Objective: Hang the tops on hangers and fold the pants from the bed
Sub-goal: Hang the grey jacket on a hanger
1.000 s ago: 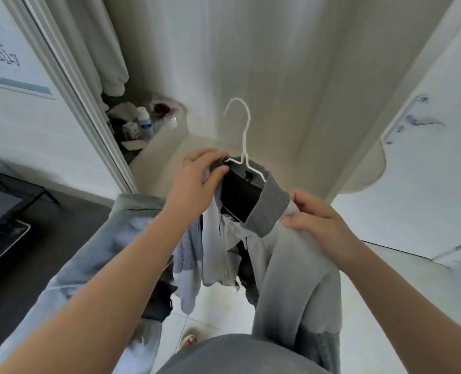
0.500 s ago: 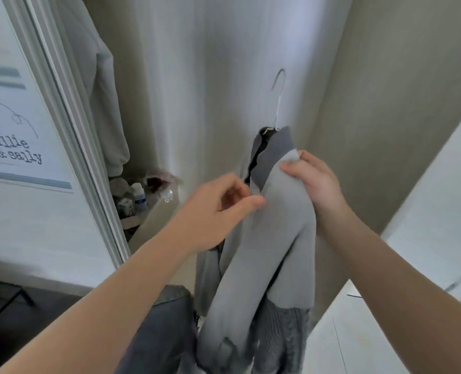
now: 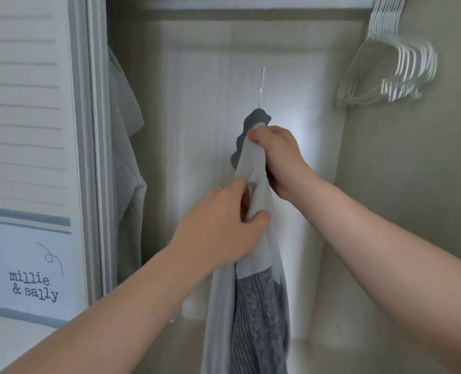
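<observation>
An open closet fills the frame, with a pale panelled back wall, a horizontal hanging rail [image 3: 251,5] across the top edge, a bunch of empty white wire hangers [image 3: 391,74] on it at the upper right, and a pale grey garment [image 3: 126,147] already hung at the left beside the door frame. A white poster with lettering [image 3: 32,286] sits at the lower left. In the centre hangs the task's piece, a light grey top with a darker knit collar and panel [image 3: 251,163], its long axis running straight down to the bottom edge. The thin white hook of its hanger [image 3: 262,87] rises from the collar and is blurred. The right hand [image 3: 277,163] is clenched around the bunched fabric just under the collar, and the left hand [image 3: 218,228] pinches a fold lower down. The next move turns on one gap: the rail lies directly above the hook, well apart from it, over the free stretch between the hung garment and the empty hangers. The right hand is the nearer to the hook and seems to carry the weight, so the lift is probably its job. The hook shows edge-on, so I cannot tell which way its mouth faces.
</observation>
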